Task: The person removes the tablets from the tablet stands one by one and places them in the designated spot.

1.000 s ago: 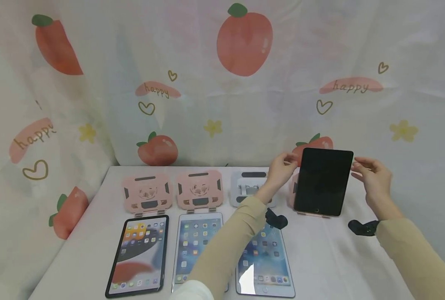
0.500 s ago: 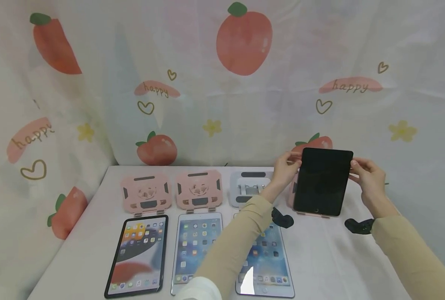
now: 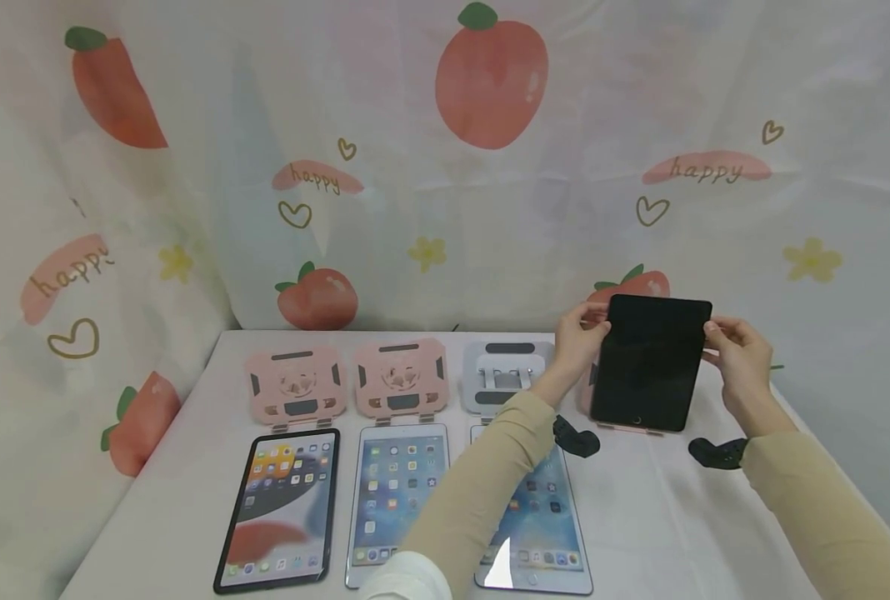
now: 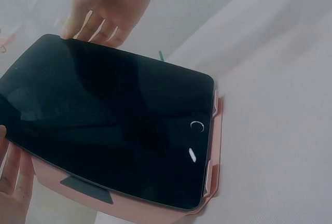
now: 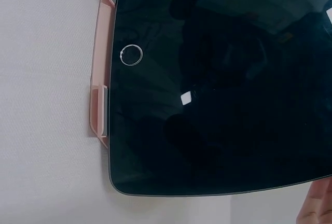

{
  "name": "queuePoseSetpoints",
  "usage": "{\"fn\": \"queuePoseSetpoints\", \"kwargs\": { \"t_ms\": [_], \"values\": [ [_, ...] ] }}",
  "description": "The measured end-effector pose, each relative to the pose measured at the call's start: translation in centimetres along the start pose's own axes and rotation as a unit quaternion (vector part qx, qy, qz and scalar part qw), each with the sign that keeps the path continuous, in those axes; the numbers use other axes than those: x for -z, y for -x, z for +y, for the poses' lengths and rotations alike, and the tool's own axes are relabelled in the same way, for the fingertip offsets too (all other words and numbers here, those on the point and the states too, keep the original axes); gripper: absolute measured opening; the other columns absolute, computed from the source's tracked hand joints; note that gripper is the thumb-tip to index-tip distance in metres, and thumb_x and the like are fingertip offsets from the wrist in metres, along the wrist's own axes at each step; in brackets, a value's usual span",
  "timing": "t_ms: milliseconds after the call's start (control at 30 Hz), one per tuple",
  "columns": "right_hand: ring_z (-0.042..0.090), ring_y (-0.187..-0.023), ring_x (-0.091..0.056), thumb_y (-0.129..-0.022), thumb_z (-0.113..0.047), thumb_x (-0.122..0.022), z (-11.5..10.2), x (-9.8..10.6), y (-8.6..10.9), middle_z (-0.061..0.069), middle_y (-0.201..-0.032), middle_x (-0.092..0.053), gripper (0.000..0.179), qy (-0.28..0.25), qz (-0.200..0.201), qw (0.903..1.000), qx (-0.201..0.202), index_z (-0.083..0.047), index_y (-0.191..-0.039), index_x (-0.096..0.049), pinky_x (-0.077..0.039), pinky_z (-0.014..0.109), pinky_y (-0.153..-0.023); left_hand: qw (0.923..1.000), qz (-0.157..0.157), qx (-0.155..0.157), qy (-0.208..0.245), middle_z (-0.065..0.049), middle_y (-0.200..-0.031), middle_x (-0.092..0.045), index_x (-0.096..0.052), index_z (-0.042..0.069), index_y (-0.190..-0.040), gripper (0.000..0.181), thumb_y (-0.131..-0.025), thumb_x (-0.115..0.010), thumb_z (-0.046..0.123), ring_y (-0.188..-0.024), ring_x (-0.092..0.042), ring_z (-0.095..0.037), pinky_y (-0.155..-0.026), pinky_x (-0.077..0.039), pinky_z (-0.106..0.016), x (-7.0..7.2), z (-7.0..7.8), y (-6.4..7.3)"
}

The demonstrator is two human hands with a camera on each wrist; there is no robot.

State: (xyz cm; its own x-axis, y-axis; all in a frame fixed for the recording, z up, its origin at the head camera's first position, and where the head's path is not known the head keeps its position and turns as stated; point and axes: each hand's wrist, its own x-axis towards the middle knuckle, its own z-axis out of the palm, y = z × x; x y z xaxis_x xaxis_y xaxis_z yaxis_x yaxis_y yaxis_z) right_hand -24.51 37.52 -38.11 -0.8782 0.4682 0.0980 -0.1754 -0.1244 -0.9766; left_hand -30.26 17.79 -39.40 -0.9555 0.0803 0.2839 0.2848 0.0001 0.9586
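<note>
A tablet (image 3: 651, 362) with a dark screen and a round home button leans nearly upright on a pink stand (image 4: 218, 146), its lower edge behind the stand's two lips. My left hand (image 3: 580, 337) pinches the tablet's upper left edge, thumb at the front and fingers behind. On the opposite side, my right hand (image 3: 745, 358) holds the upper right edge with its thumb at the rim. In the left wrist view, the right hand (image 4: 111, 9) appears above the tablet (image 4: 119, 115). Most of the stand is hidden behind the tablet.
Two pink stands (image 3: 297, 386) (image 3: 402, 379) and a grey-white stand (image 3: 507, 375) line the back of the white table (image 3: 670, 517). Three lit tablets lie before them: a black-rimmed tablet (image 3: 280, 508) and two white-rimmed tablets (image 3: 400, 483) (image 3: 538, 533). A printed curtain (image 3: 385, 92) hangs behind.
My hands have closed in from both sides, the left moving right and the right moving left. Both now hold the dark tablet's edges, which they stood slightly off before.
</note>
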Motion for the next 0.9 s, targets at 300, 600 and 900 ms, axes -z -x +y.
{"fn": "queuePoseSetpoints", "kwargs": {
  "t_ms": [300,600,900],
  "values": [
    [0.001,-0.064,-0.059,-0.093,-0.004,-0.058,-0.3,0.3,0.4,-0.009,-0.078,-0.058,0.013,-0.017,-0.009,0.9998,0.005,-0.015,-0.089,-0.063,-0.051,0.013,-0.056,1.0,-0.004,-0.004,-0.001,-0.013,-0.091,-0.071,-0.071,0.004,-0.103,0.021,-0.084,-0.067,-0.003,-0.071,-0.055,0.0,-0.066,-0.044,-0.008,0.0,0.2,0.3],
    [0.002,-0.067,-0.059,-0.091,-0.004,-0.061,-0.4,0.1,0.8,-0.007,-0.08,-0.058,0.009,-0.028,-0.019,0.999,0.031,-0.013,-0.091,-0.063,-0.051,0.013,-0.058,0.9998,-0.014,-0.012,0.006,-0.014,-0.093,-0.071,-0.071,0.005,-0.103,0.02,-0.085,-0.067,-0.002,-0.075,-0.058,-0.004,-0.069,-0.046,-0.01,0.6,0.7,0.7],
    [0.005,-0.067,-0.059,-0.089,-0.003,-0.063,-1.2,0.3,1.2,-0.005,-0.079,-0.061,0.008,-0.061,-0.033,0.9965,0.047,-0.01,-0.091,-0.065,-0.051,0.014,-0.057,0.9995,-0.014,-0.024,0.014,-0.014,-0.094,-0.071,-0.071,0.006,-0.104,0.02,-0.085,-0.067,-0.001,-0.073,-0.054,0.002,-0.069,-0.046,-0.01,0.6,1.6,1.4]
  ]
}}
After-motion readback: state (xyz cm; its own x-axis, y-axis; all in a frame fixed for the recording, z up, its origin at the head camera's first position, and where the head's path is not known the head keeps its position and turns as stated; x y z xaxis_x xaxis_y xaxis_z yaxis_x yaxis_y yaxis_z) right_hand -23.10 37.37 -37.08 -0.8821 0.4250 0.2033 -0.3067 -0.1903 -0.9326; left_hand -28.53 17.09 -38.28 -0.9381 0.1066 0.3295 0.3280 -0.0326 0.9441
